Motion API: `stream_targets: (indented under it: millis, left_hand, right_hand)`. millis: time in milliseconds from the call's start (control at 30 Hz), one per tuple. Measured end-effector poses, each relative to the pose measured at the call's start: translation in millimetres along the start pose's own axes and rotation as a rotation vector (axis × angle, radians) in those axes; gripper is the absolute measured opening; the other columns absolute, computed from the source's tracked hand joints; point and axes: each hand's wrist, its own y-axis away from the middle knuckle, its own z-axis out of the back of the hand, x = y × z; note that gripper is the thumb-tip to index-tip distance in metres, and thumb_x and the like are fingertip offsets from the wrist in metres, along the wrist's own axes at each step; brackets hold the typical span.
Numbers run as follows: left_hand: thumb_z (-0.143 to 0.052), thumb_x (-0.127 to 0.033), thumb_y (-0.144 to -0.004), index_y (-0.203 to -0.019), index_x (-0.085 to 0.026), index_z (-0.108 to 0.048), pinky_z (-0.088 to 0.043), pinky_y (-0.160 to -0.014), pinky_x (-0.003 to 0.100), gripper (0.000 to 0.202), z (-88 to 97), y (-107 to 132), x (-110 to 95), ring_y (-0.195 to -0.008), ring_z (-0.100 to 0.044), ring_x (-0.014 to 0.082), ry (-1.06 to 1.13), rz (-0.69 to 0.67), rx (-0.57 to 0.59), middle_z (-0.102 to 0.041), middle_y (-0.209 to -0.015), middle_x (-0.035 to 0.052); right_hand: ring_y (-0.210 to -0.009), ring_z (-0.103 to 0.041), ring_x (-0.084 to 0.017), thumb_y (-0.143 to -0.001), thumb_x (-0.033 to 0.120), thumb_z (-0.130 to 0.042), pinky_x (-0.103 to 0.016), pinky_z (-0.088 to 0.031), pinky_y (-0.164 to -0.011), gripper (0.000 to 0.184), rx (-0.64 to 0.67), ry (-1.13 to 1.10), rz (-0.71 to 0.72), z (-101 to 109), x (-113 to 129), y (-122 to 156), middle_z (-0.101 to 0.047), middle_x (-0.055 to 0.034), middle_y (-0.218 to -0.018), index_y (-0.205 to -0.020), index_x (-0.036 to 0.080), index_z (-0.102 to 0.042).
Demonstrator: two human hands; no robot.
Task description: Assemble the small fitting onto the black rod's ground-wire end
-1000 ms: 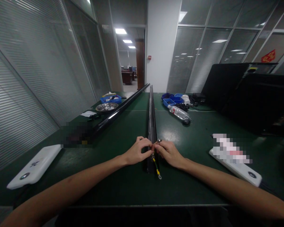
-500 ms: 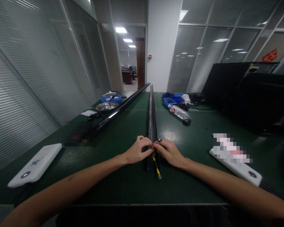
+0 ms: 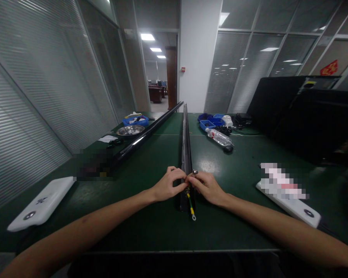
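A: Hands?
B: Left hand and right hand met over the near end of the dark rail, fingertips curled together. Couldn't tell what, if anything, they pinched.
A: Why so close?
B: Fine control, probably. The yellow-green wire trailed from under them, ring end just past the rail.
A: Bottle?
B: Right of the rail, presumably for elbow room.

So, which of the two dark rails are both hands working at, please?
The middle rail, pointing nearly straight ahead: the left hand and right hand meet over its near end. The other rail, to its left, lies slanted and untouched.
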Motion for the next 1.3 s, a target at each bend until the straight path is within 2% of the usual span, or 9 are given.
stream_targets:
  millis: [400,700,1100,1300]
  left_hand:
    - [-0.058,-0.027,-0.096,-0.096,-0.02,-0.062,-0.03,-0.102,0.038,0.009,0.1,-0.8,-1.0,-0.1,-0.059,0.0195,0.006,0.008,-0.003,-0.067,-0.099,0.0007]
    - [-0.054,-0.031,-0.099,-0.098,-0.02,-0.063,-0.03,-0.103,0.039,0.014,0.5,-0.1,0.8,-0.104,-0.059,0.0209,0.027,0.011,0.023,-0.068,-0.101,0.002]
    - [-0.058,-0.03,-0.096,-0.095,-0.02,-0.062,-0.031,-0.101,0.039,0.011,-2.0,-0.1,2.7,-0.099,-0.059,0.0201,0.016,0.002,-0.012,-0.067,-0.097,0.0007]
    - [-0.055,-0.03,-0.099,-0.097,-0.02,-0.062,-0.031,-0.103,0.039,0.012,-0.9,-0.3,1.5,-0.102,-0.06,0.02,0.008,0.001,-0.002,-0.068,-0.099,0.0012]
  right_hand:
    - [-0.063,-0.054,-0.013,-0.107,0.045,-0.043,-0.023,-0.044,-0.058,0.042,0.024,0.0,0.002,0.0,1.7,-0.4,-0.06,-0.0015,-0.075,-0.095,0.015,-0.069]
    - [-0.061,-0.054,-0.013,-0.105,0.043,-0.05,-0.023,-0.043,-0.056,0.036,-0.004,-0.033,-0.031,-0.6,1.6,0.0,-0.06,-0.001,-0.074,-0.095,0.015,-0.07]
    - [-0.063,-0.054,-0.013,-0.106,0.046,-0.043,-0.023,-0.044,-0.059,0.043,0.017,-0.004,0.002,-0.2,2.7,-1.1,-0.059,-0.0011,-0.073,-0.092,0.015,-0.069]
    - [-0.062,-0.054,-0.012,-0.105,0.045,-0.047,-0.023,-0.043,-0.057,0.039,-0.003,-0.041,-0.017,0.0,3.7,-0.2,-0.061,-0.0017,-0.077,-0.096,0.015,-0.07]
